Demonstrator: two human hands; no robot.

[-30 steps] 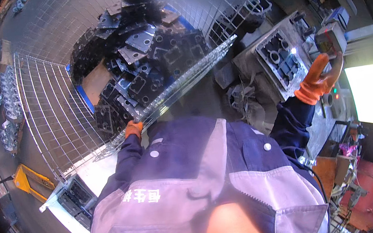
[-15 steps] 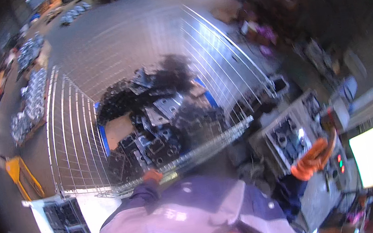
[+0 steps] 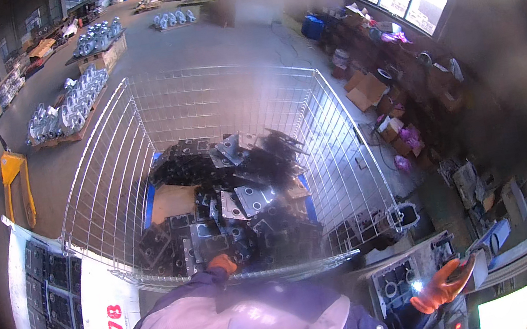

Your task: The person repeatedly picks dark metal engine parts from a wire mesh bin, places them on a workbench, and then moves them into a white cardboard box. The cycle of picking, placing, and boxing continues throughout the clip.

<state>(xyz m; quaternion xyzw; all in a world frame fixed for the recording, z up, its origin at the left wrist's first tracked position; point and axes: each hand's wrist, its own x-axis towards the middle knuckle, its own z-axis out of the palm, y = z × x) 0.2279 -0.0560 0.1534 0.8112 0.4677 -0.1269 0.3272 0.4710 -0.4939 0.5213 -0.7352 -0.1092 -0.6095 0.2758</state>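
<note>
My left hand (image 3: pixel 223 263), in an orange glove, is at the near rim of a wire mesh cage (image 3: pixel 344 136), close to the metal plates inside. Its fingers are partly hidden, and I cannot make out a hold on anything. Dark and grey machined metal plates (image 3: pixel 256 198) with round holes lie heaped in the cage. On the right my right hand (image 3: pixel 441 286), also gloved in orange, reaches out with thumb and fingers apart. It is beside a worktop bearing a dark metal part (image 3: pixel 392 288) with round openings; a grey block-like thing is just past its fingertips.
A lit screen (image 3: pixel 506 312) and a panel with red and green lights (image 3: pixel 458 327) are at lower right. A white-edged stack of dark plates (image 3: pixel 47 302) stands left. Behind are a yellow pallet jack (image 3: pixel 13 169), pallets of silvery castings (image 3: pixel 70 107) and cardboard boxes (image 3: pixel 366 89).
The view has tilted up and steadied, showing more of the hall and the windows. My right hand's fingers look more spread. My left hand stays at the cage's near rim.
</note>
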